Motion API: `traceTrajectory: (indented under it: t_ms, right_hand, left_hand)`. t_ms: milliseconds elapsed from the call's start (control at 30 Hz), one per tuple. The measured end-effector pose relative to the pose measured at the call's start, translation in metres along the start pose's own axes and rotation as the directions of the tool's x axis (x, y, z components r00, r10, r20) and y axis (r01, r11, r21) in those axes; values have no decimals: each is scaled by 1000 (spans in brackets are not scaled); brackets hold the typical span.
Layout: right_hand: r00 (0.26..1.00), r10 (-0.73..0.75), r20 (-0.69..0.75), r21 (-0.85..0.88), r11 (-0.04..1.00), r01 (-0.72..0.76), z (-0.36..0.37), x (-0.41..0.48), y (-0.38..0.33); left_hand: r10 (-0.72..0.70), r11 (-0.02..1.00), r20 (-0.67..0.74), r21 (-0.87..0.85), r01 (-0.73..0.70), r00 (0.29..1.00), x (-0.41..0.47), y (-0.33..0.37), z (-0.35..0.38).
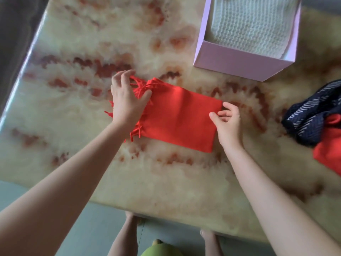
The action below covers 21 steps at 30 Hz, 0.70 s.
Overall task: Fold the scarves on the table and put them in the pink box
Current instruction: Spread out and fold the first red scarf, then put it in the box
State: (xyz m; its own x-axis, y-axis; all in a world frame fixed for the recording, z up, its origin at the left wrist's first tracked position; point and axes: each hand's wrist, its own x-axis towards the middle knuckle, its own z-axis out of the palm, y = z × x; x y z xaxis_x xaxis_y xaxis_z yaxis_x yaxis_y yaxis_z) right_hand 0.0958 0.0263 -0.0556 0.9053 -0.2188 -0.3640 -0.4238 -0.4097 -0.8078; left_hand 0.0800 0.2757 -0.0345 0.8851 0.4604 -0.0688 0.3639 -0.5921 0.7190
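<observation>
A folded red scarf [177, 117] with fringe lies flat in the middle of the marbled table [92, 52]. My left hand [125, 100] rests on its fringed left end, thumb and fingers curled around the tassels. At the scarf's right edge my right hand [227, 121] hovers with loosely curled fingers, thumb touching the cloth. The pink box [239, 63] stands at the back right with a white knitted scarf [252, 26] folded inside.
A dark blue patterned scarf [313, 117] lies bunched at the right edge, over another red cloth [328, 152]. The table's near edge runs just in front of my legs, with grey floor below. The table's left edge slants along a dark strip.
</observation>
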Motion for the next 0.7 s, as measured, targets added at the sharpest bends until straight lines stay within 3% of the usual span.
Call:
traceTrajectory:
  t_ms: [100,167,233,267,367,500,600,700]
  right_hand:
    - [978,-208,-5,-193,960,204,1,-23,14]
    - [947,-319,26,-332,891,309,4,-37,24]
    - [921,-358,155,-402,828,390,6,-45,34]
    - [903,-360,235,-444,787,429,7,-47,39]
    - [878,-303,370,-566,676,472,8,-39,48]
    - [863,-243,444,-593,642,486,6,-22,46]
    - [860,-214,463,-553,689,469,6,-23,43]
    - [878,-248,410,-349,846,402,6,-27,39]
  left_hand:
    - [339,915,131,186,-359,932,-21,-7,5]
    - [523,771,322,216,-599,789,-37,-11,17]
    - [543,643,515,253,-723,663,-52,-17,29]
    - [501,614,579,285,-736,643,-55,-23,34]
    - [369,623,625,383,-682,688,-43,-35,38]
    - [260,648,560,502,-572,787,-6,-36,31]
    - [143,705,410,597,-383,901,16,-50,14]
    - [59,805,249,560,-194,967,23,-53,-1]
